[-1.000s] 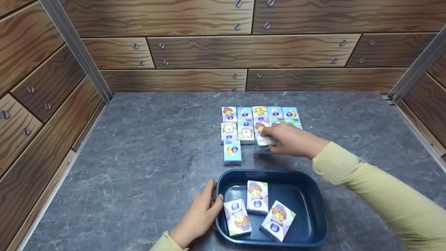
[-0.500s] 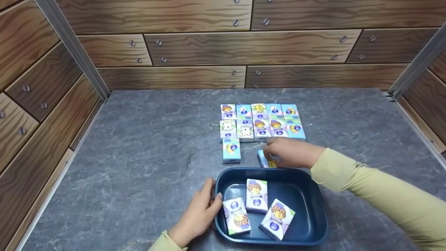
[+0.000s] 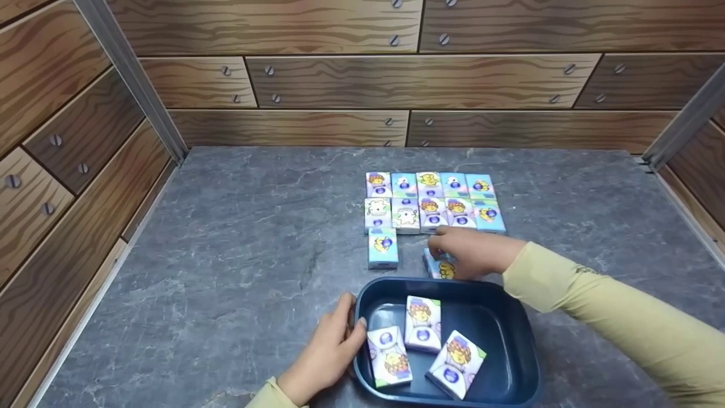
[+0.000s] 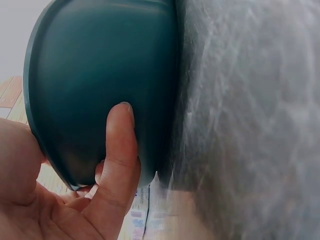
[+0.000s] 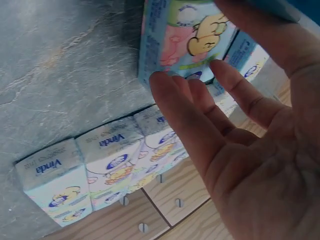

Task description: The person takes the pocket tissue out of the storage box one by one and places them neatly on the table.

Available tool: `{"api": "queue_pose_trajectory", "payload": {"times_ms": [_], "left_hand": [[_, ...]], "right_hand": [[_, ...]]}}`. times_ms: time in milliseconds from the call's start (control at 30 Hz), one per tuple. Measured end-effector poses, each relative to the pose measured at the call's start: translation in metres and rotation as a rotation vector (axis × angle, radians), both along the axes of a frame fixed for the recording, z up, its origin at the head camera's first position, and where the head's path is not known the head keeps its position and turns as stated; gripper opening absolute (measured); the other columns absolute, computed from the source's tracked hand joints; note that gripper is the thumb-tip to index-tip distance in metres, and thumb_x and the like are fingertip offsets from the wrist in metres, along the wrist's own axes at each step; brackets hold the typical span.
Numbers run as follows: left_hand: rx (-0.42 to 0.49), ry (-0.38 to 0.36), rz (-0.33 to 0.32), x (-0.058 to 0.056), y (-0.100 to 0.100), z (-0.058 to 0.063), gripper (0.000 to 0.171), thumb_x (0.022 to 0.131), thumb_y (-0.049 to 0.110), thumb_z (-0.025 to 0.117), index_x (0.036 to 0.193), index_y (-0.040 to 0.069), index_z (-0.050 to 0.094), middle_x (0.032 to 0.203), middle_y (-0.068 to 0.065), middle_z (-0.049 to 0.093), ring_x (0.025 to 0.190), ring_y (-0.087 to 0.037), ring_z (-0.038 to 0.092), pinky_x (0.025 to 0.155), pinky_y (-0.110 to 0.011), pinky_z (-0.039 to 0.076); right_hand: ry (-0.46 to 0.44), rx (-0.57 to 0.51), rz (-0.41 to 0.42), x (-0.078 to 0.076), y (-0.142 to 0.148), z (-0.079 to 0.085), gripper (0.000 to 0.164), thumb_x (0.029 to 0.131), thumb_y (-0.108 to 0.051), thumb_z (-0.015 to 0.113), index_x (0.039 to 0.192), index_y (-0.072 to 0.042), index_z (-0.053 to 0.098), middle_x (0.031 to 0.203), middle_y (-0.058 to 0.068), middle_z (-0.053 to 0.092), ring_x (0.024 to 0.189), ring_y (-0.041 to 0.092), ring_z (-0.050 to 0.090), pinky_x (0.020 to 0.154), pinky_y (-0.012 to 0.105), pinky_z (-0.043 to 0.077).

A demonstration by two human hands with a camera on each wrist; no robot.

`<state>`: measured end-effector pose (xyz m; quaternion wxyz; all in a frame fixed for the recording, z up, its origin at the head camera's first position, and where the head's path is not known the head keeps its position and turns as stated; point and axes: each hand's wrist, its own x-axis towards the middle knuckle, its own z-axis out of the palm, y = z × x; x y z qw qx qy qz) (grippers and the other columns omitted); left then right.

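Observation:
In the head view my left hand [image 3: 328,348] grips the left rim of a dark blue plastic tub [image 3: 512,306]. The left wrist view has a finger against the tub's outer wall [image 4: 100,55]. My right hand [image 3: 478,252] holds a light blue tissue pack [image 3: 439,265] just beyond the tub's far rim. In the right wrist view its fingers lie around this blue pack [image 5: 192,42], which shows a yellow cartoon figure; part of it is hidden by the hand. Inside the tub lie three purple-and-white tissue packs [image 3: 423,323].
Two tight rows of tissue packs [image 3: 431,212] lie beyond the right hand on the grey marbled tabletop [image 3: 255,255]. One blue pack [image 3: 383,247] sits in front of their left end. Wood-patterned walls [image 3: 340,82] enclose the back and sides.
My right hand has drawn the blue pack from the front of the rows toward the tub, uncovering the rows' right end. The pack's face has turned into view. The left hand stays on the tub.

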<state>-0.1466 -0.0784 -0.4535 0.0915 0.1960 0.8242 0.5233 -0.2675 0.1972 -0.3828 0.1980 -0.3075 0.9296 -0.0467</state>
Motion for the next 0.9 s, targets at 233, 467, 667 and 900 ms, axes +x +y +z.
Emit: {"api": "queue_pose_trajectory", "payload": {"times_ms": [233,467,667,900], "left_hand": [[-0.024,0.029,0.010,0.000,-0.001,0.001,0.013,0.098,0.014,0.048,0.110,0.008,0.047,0.063,0.006,0.047,0.048,-0.006,0.045,0.043,-0.022,0.039],[-0.019,0.028,0.009,0.001,0.001,0.001,0.015,0.099,0.015,0.048,0.111,0.008,0.047,0.065,0.006,0.048,0.049,-0.006,0.045,0.045,-0.021,0.039],[-0.018,0.023,0.011,0.002,0.001,0.001,0.015,0.098,0.016,0.048,0.111,0.008,0.047,0.066,0.006,0.050,0.050,-0.005,0.046,0.045,-0.021,0.040],[-0.016,0.039,0.011,0.001,0.000,0.001,0.013,0.098,0.014,0.048,0.109,0.007,0.047,0.062,0.007,0.048,0.047,-0.004,0.045,0.044,-0.020,0.039]], "right_hand": [[-0.016,-0.012,-0.014,-0.006,-0.007,-0.002,0.032,0.077,-0.014,0.080,0.104,-0.011,0.062,0.103,0.003,0.052,0.080,0.016,0.052,0.069,0.034,0.049],[0.028,-0.048,-0.014,-0.017,-0.023,-0.008,0.036,0.078,-0.017,0.079,0.109,-0.009,0.063,0.101,0.003,0.053,0.082,0.017,0.052,0.072,0.033,0.049],[0.080,-0.081,0.002,-0.024,-0.033,-0.010,0.037,0.075,-0.014,0.080,0.108,-0.006,0.064,0.098,0.004,0.055,0.081,0.017,0.053,0.072,0.032,0.050],[0.129,-0.105,0.034,-0.028,-0.040,-0.011,0.036,0.074,-0.014,0.081,0.104,-0.003,0.065,0.094,0.005,0.055,0.078,0.018,0.052,0.071,0.033,0.049]]}}
